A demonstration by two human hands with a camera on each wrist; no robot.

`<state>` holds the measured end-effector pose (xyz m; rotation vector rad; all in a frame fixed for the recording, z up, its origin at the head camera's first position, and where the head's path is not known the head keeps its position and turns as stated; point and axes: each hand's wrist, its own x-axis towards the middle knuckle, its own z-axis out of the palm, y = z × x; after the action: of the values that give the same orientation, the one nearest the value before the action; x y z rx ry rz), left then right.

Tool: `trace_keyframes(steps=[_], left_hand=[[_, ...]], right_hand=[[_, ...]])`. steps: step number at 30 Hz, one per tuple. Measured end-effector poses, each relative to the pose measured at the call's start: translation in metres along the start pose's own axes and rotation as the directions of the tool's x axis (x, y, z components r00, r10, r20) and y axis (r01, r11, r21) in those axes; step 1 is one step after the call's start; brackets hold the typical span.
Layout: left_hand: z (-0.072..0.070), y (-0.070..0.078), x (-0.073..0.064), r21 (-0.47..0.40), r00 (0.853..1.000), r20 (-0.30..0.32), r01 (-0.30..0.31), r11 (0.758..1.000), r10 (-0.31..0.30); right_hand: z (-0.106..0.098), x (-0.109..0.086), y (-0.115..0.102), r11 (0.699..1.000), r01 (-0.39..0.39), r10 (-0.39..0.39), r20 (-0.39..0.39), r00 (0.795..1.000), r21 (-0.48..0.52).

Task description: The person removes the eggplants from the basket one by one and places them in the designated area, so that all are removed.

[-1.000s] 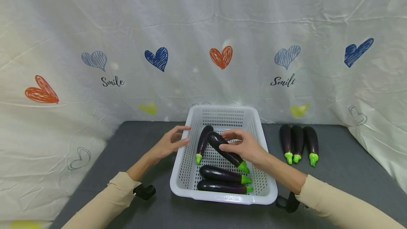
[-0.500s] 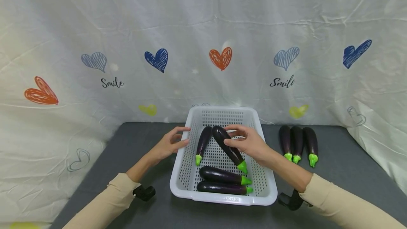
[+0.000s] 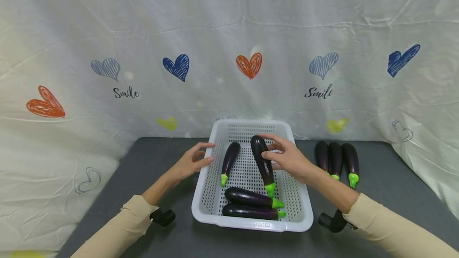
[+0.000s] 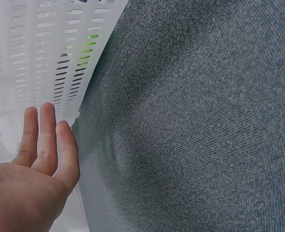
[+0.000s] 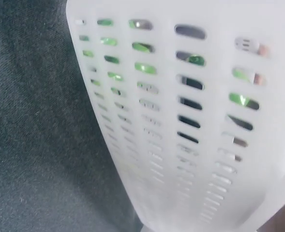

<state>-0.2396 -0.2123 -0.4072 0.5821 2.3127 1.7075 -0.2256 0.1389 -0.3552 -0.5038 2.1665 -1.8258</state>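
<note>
My right hand pinches a dark purple eggplant inside the white basket, thumb on one side and fingers on the other. Its green stem end points toward me. My left hand is at the basket's left rim, fingers extended against the side. In the left wrist view those fingers lie loosely along the slotted outer wall. A slimmer eggplant lies at the left inside the basket. Two more, a nearer one and one just behind it, lie crosswise at the front.
Three eggplants lie side by side on the dark grey table, right of the basket. A white curtain with printed hearts hangs behind. In the right wrist view the basket's wall hides most of what is inside.
My right hand has moved the held eggplant to the right and away from the slim one, turning it from slanted to nearly lengthwise. The left hand has stayed in place.
</note>
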Motion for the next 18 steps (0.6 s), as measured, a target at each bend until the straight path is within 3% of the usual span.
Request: trace_keyframes(steps=[8, 18], left_hand=[[0.0, 0.0, 0.001, 0.004, 1.0, 0.0, 0.001, 1.0, -0.001], [-0.001, -0.001, 0.001, -0.007, 1.0, 0.0, 0.008, 1.0, -0.008]], right_hand=[[-0.008, -0.003, 0.002, 1.0, -0.007, 0.007, -0.033, 0.999, 0.002], [-0.016, -0.001, 0.003, 0.995, 0.009, -0.006, -0.03, 1.0, 0.1]])
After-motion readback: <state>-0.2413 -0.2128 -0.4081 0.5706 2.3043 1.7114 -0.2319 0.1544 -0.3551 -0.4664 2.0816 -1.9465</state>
